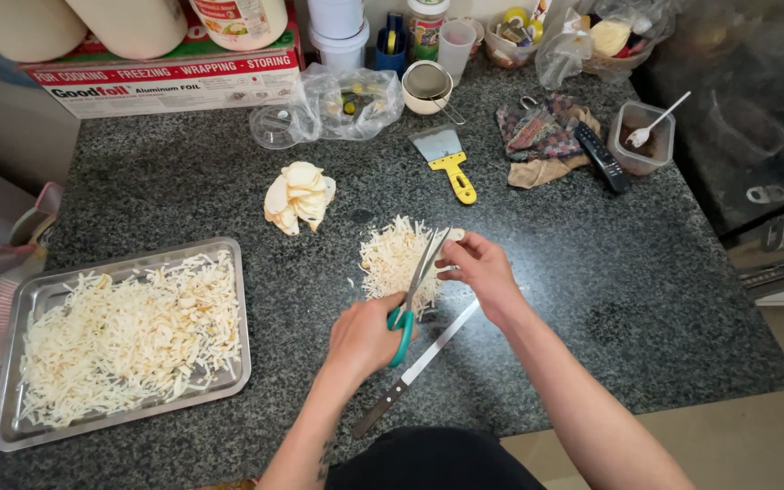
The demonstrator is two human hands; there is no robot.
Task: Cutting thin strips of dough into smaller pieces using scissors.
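Note:
My left hand (362, 338) grips the teal handles of a pair of scissors (413, 295) whose blades point up over a small heap of pale cut strips (394, 258) on the dark granite counter (592, 272). My right hand (480, 269) pinches a thin pale slice at the blades' tips, just right of the heap. A long knife (419, 363) lies on the counter under my hands. A stack of whole pale slices (298, 197) sits up and to the left of the heap.
A metal tray (240, 272) full of cut strips sits at the left. A yellow-handled scraper (446, 159), a strainer in a cup (427, 86), plastic bags, a cloth, a remote and a tub with a spoon (643, 138) line the back. A foil box stands at the far left.

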